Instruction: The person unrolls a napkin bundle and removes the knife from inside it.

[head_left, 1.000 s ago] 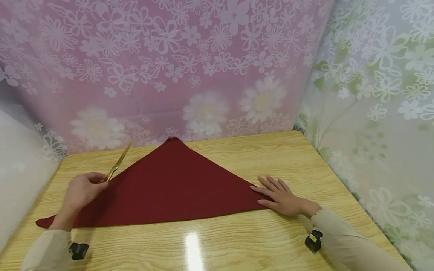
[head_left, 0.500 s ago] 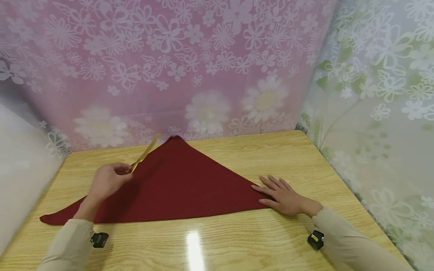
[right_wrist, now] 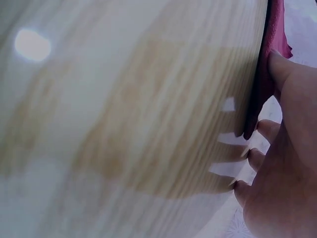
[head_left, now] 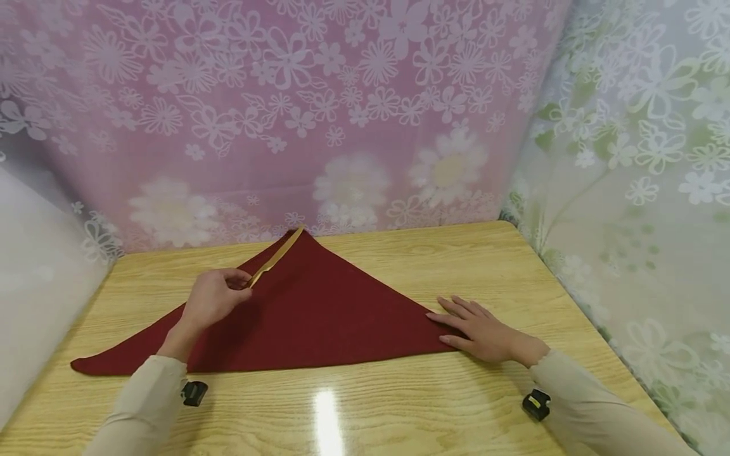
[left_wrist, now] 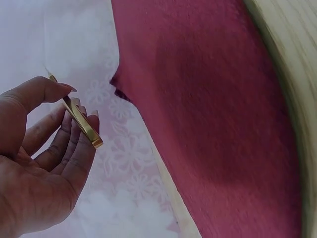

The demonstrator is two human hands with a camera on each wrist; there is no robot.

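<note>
A dark red cloth [head_left: 319, 316], folded into a broad triangle, lies on the wooden table with its peak toward the back. Above its left part, my left hand [head_left: 213, 296] pinches a gold table knife [head_left: 278, 256] between thumb and fingers, blade pointing up and right toward the peak. In the left wrist view the knife's gold handle [left_wrist: 81, 121] crosses the fingers, apart from the cloth. My right hand [head_left: 485, 332] lies spread over the cloth's right corner, fingers extended; the right wrist view shows the thumb at the cloth [right_wrist: 267, 69] and the other fingertips at the tabletop.
The wood-grain table [head_left: 410, 405] extends around the cloth. A pink floral curtain [head_left: 256, 158] hangs along its back edge, with a pale green floral curtain [head_left: 627, 209] on the right and a whitish sheet [head_left: 45, 304] on the left.
My left hand has carried the knife rightward and slightly up, from the cloth's left side to over its upper left part. The right hand stays on the right corner.
</note>
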